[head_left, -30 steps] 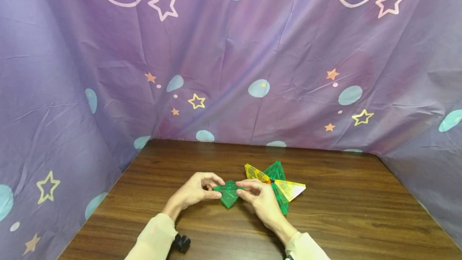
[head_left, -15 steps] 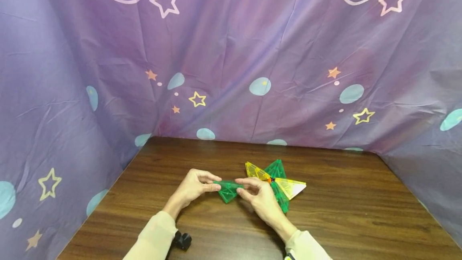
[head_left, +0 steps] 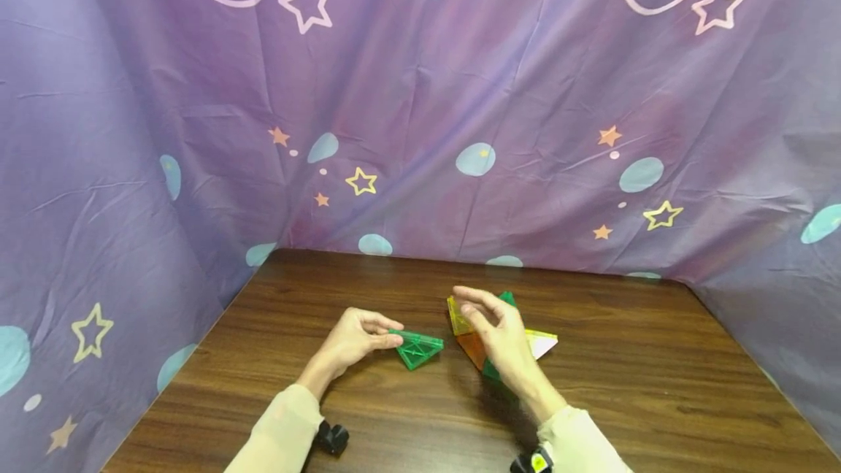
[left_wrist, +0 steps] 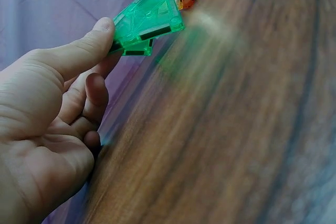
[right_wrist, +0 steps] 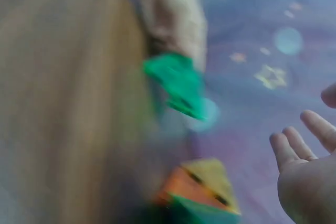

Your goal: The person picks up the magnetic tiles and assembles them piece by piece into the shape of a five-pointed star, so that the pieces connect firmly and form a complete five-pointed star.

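Observation:
My left hand [head_left: 351, 345] pinches a pair of see-through green triangular magnetic tiles [head_left: 420, 350] by one corner, thumb against fingers. In the left wrist view one green tile [left_wrist: 149, 14] faces the camera and part of another shows below it. My right hand [head_left: 504, 334] has left the green tiles, with its fingers loosely extended and nothing between them. It hovers in front of a star-shaped build of magnetic tiles, hiding much of it. Around the hand show a yellow tile [head_left: 458, 317], an orange tile [head_left: 471, 350] and a green tip [head_left: 508, 298].
The build stands on a brown wood-grain table [head_left: 631, 378]. Behind and beside the table hangs a purple curtain [head_left: 394, 115] with stars and moons. Black camera mounts [head_left: 331, 439] sit at both wrists. The right wrist view is blurred.
The green tiles turned from a diamond outline to a triangle between both hands. Then my right hand let go and moved right, in front of the build. My left hand keeps hold.

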`<state>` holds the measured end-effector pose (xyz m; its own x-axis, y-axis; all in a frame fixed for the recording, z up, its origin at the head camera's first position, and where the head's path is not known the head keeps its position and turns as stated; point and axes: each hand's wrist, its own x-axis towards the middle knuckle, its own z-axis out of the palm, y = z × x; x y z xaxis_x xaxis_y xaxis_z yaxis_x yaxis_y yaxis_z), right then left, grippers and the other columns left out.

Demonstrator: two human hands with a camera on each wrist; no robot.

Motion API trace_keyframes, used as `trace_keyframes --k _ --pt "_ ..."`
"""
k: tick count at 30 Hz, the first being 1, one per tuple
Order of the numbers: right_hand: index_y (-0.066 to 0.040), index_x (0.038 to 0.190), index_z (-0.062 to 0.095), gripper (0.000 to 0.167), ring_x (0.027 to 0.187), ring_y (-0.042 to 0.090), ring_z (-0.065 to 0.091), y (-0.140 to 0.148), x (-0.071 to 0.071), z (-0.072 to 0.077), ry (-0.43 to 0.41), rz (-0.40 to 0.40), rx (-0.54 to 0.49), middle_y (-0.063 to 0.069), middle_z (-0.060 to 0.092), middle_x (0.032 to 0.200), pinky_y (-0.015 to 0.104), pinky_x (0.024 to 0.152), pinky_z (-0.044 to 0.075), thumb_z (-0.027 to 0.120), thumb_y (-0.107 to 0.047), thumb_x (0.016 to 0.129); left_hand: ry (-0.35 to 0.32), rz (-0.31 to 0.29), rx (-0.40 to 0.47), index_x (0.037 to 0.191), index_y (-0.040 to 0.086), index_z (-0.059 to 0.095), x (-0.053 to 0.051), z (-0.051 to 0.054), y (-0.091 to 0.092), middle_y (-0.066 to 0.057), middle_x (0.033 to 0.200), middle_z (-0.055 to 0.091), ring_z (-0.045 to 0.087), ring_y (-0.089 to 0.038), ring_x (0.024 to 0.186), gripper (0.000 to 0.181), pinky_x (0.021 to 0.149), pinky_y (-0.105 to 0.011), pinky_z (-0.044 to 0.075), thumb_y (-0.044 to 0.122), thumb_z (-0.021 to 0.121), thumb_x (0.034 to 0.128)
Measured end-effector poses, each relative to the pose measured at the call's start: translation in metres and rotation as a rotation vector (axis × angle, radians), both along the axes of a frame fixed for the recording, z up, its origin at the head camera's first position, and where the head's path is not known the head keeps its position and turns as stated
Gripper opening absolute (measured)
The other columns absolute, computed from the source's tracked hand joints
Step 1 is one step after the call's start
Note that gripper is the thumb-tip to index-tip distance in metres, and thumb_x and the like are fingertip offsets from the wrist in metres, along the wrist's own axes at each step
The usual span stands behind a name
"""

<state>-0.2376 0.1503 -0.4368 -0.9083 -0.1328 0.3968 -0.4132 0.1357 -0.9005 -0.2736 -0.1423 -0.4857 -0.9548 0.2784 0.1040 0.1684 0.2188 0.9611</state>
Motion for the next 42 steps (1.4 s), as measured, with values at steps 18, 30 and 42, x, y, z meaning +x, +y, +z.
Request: trace_keyframes --k 18,30,42 --pt "0.011 0.148 0.062 0.043 0.119 0.007 0.07 0.135 -0.039 -0.037 -0.123 -0.184 -0.018 -0.014 0.078 0.122 0.024 0.096 0.059 0.058 -0.018 0.117 0.022 0.007 -0.038 0.113 0.005 0.087 0.0 0.001 0.003 -0.008 0.091 0.084 0.072 -0.014 0.084 0.028 0.076 -0.027 0.054 0.017 0.096 0.0895" --pt "0.007 0.138 0.068 0.04 0.12 0.013 0.067 0.139 -0.038 -0.051 -0.354 0.079 0.095 0.017 0.071 0.141 0.032 0.096 0.06 0.065 -0.026 0.114 0.017 0.007 -0.003 0.117 0.003 0.085 0.003 -0.002 0.003 -0.008 0.099 0.084 0.075 -0.016 0.093 0.03 0.083 -0.028 0.057 0.018 0.093 0.0928" --pt "0.011 0.145 0.06 0.037 0.115 0.016 0.068 0.122 -0.033 -0.05 -0.402 0.545 0.055 0.009 0.068 0.131 0.032 0.094 0.061 0.061 -0.008 0.114 0.017 0.023 0.041 0.119 -0.001 0.083 0.003 0.001 0.006 -0.011 0.104 0.084 0.074 -0.017 0.093 0.033 0.073 -0.026 0.05 0.016 0.093 0.0928"
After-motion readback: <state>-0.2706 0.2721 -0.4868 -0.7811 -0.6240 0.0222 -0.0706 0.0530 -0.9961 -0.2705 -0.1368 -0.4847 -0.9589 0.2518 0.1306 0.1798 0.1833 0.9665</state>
